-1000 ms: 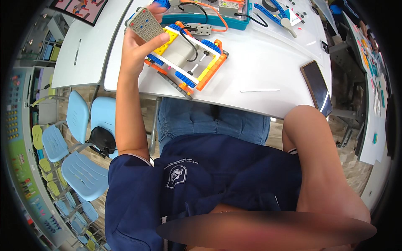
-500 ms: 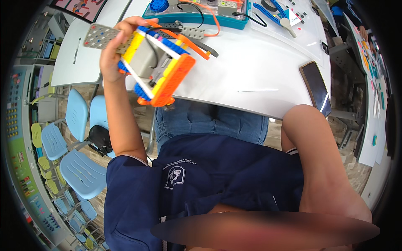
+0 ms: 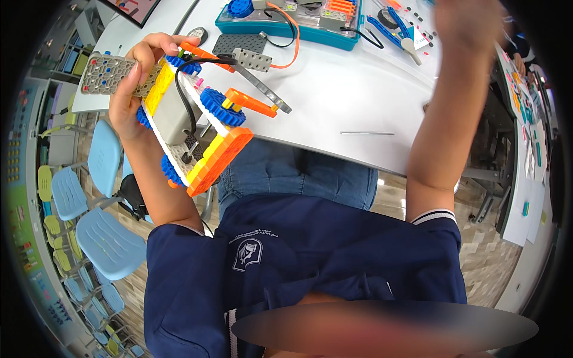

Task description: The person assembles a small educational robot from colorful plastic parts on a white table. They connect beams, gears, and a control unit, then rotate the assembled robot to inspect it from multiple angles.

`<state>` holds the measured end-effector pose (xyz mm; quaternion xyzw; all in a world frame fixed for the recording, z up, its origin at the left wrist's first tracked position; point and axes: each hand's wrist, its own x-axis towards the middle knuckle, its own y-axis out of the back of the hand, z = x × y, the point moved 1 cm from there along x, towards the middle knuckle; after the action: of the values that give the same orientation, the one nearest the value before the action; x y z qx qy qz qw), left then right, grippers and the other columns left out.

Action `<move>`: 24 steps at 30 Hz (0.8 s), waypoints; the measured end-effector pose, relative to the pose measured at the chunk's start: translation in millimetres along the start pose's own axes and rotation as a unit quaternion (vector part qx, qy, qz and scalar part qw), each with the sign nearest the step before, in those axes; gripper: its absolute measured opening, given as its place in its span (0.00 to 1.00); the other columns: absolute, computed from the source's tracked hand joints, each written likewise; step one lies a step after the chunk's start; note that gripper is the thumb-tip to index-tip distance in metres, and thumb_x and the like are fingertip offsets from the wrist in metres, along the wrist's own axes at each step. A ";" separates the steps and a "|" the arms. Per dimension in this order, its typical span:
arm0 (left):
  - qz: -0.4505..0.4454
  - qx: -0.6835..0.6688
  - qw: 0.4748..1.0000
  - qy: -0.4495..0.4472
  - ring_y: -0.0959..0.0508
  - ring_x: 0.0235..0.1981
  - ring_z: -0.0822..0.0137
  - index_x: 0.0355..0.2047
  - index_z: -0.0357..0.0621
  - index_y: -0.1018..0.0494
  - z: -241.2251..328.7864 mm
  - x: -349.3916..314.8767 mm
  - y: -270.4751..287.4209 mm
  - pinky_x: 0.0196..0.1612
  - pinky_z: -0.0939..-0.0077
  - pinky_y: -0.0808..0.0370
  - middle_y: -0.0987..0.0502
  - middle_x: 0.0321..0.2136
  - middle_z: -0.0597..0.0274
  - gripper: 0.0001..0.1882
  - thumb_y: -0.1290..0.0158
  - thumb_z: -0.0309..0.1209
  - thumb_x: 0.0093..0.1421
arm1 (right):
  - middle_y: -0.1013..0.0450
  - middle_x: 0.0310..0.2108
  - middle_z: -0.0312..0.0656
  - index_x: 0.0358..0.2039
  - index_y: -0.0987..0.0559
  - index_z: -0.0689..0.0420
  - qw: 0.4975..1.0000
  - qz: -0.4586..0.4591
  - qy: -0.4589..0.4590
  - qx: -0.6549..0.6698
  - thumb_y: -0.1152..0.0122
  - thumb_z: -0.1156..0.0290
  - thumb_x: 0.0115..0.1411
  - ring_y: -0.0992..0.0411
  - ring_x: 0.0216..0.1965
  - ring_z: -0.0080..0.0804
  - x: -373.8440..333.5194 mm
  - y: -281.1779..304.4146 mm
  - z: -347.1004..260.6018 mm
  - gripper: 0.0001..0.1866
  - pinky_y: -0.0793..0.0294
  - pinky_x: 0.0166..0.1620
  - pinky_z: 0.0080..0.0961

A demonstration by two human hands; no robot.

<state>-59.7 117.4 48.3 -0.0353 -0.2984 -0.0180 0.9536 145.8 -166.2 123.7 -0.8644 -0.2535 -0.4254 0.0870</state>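
My left hand [image 3: 132, 89] is closed round the left end of a building-kit model [image 3: 179, 107], holding it raised near the table's front edge. The model has a white and yellow frame, blue gears [image 3: 222, 107], orange beams, a grey box with a black cable and a long grey perforated plate [image 3: 104, 74] at its left. My right hand [image 3: 468, 24] is at the upper right, over the right side of the parts tray [image 3: 382, 51]. It is smeared by motion and its fingers run out of view, so what it holds, if anything, is hidden.
A teal-edged kit box [image 3: 286, 36] with wheels and orange parts stands at the back. Before it lie a dark grey plate [image 3: 239, 45] and a light grey block [image 3: 252, 59]. A thin rod [image 3: 367, 133] rests near the front edge. Blue chairs [image 3: 110, 244] stand at left.
My right arm has swung forward to the upper right, now hiding the phone. My left hand has brought the model down and left, tilting it so more gears show.
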 end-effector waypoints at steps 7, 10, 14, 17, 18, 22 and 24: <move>0.006 0.008 1.000 -0.007 0.31 0.55 0.40 0.23 0.47 0.41 13.2 -4.4 -3.7 0.58 0.46 0.36 0.30 0.40 0.47 0.14 0.57 0.38 0.62 | 0.26 0.49 0.47 0.55 0.27 0.56 0.878 -0.458 -0.124 -0.064 0.30 0.51 0.54 0.29 0.55 0.41 -63.8 -107.0 69.2 0.33 0.29 0.57 0.35; 0.001 0.079 0.997 0.003 0.32 0.55 0.39 0.22 0.48 0.42 18.2 -7.5 -1.0 0.57 0.46 0.35 0.30 0.39 0.51 0.13 0.57 0.38 0.61 | 0.26 0.48 0.48 0.55 0.27 0.55 0.876 -0.472 -0.095 -0.023 0.30 0.52 0.53 0.28 0.53 0.41 -70.3 -106.5 77.9 0.33 0.29 0.57 0.34; 0.034 0.076 0.996 0.012 0.32 0.56 0.39 0.22 0.49 0.43 16.7 -9.9 -0.2 0.58 0.48 0.36 0.30 0.38 0.52 0.13 0.58 0.38 0.61 | 0.26 0.47 0.49 0.53 0.26 0.56 0.877 -0.464 -0.105 -0.067 0.30 0.55 0.53 0.27 0.51 0.40 -72.5 -108.1 84.3 0.30 0.27 0.54 0.33; 0.051 0.054 0.997 0.016 0.33 0.57 0.41 0.24 0.48 0.42 13.4 -8.9 -0.5 0.59 0.48 0.36 0.30 0.38 0.52 0.11 0.59 0.36 0.61 | 0.25 0.45 0.50 0.51 0.26 0.57 0.874 -0.457 -0.135 -0.094 0.29 0.56 0.53 0.26 0.49 0.40 -79.4 -112.1 90.5 0.29 0.26 0.52 0.32; 0.061 0.044 0.997 0.027 0.33 0.57 0.41 0.24 0.48 0.42 12.4 -8.7 -0.3 0.60 0.48 0.37 0.30 0.39 0.52 0.10 0.60 0.36 0.62 | 0.24 0.45 0.50 0.50 0.26 0.57 0.871 -0.457 -0.154 -0.088 0.29 0.56 0.52 0.26 0.48 0.41 -80.1 -112.5 93.4 0.29 0.26 0.51 0.32; 0.103 0.064 0.991 0.055 0.33 0.58 0.43 0.26 0.46 0.41 9.7 -7.5 4.1 0.62 0.49 0.38 0.29 0.42 0.49 0.10 0.61 0.34 0.64 | 0.23 0.43 0.50 0.48 0.26 0.58 0.906 -0.377 -0.155 -0.113 0.27 0.56 0.51 0.25 0.45 0.42 -70.8 -103.5 98.3 0.28 0.26 0.47 0.33; 0.105 0.104 0.987 0.057 0.32 0.58 0.44 0.27 0.43 0.39 8.3 -4.5 8.7 0.61 0.50 0.37 0.29 0.45 0.46 0.10 0.61 0.32 0.65 | 0.24 0.42 0.50 0.46 0.26 0.59 0.928 -0.319 -0.113 -0.156 0.28 0.59 0.52 0.25 0.45 0.43 -60.8 -96.3 93.6 0.26 0.26 0.47 0.35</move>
<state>-67.7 126.7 52.0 0.0334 -0.2385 0.1115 0.9641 130.2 -71.6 11.7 -0.7830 -0.4541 -0.3643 -0.2189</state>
